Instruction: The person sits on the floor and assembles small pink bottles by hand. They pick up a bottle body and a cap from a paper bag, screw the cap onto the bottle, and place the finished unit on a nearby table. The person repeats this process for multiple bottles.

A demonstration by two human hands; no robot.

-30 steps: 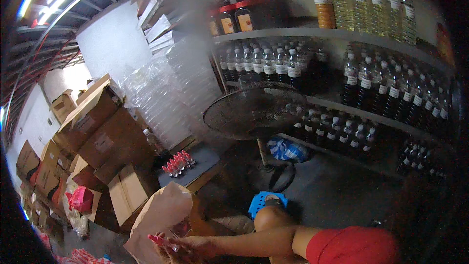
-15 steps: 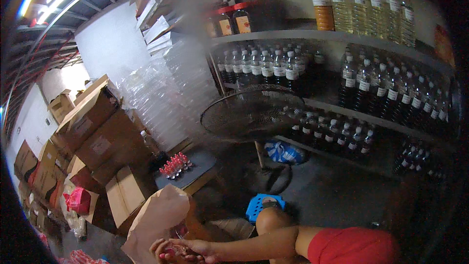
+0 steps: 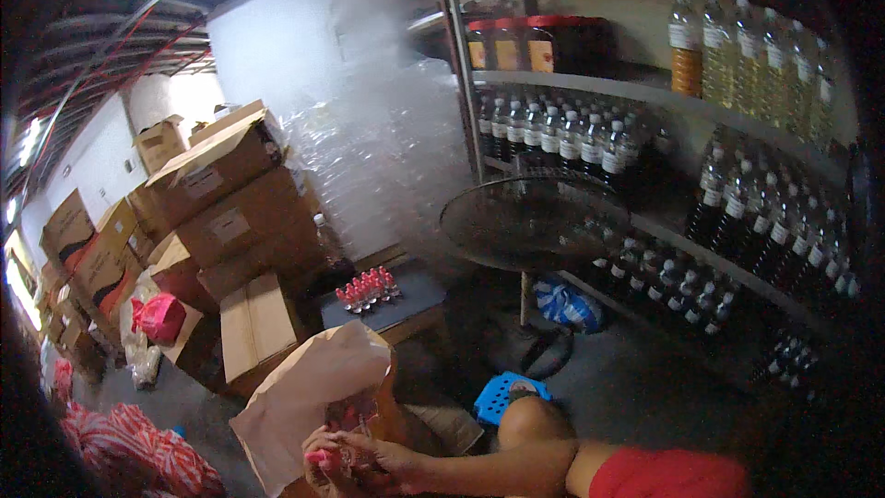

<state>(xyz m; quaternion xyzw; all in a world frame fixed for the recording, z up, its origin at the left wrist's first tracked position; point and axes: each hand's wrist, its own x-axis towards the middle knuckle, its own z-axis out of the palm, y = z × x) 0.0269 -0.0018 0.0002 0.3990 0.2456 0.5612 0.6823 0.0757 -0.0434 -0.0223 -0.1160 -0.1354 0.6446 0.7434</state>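
Left hand [image 3: 330, 478]: clasping a small pink-topped item [image 3: 318, 456] low in view, at the near side of an open brown paper bag [image 3: 309, 373].
Right hand [image 3: 392, 464]: extending from beneath a red sleeve [image 3: 668, 475] and resting against its partner; whether it is also clamping on the item cannot be told.
Red-topped bottles [image 3: 367, 290]: standing packed together on the dark tabletop [image 3: 417, 304], looking like the portion already set aside.
Reddish pieces [image 3: 352, 410]: lying inside the bag, too dim to count, and seemingly making up what is left.
Progress: appearing partway along, with one item being handled and an unknown remainder waiting.
Backdrop: cardboard boxes [image 3: 226, 221] are rising at left, while dark-filled bottles [image 3: 570, 143] are lining a shelf behind a round fan [image 3: 535, 226].
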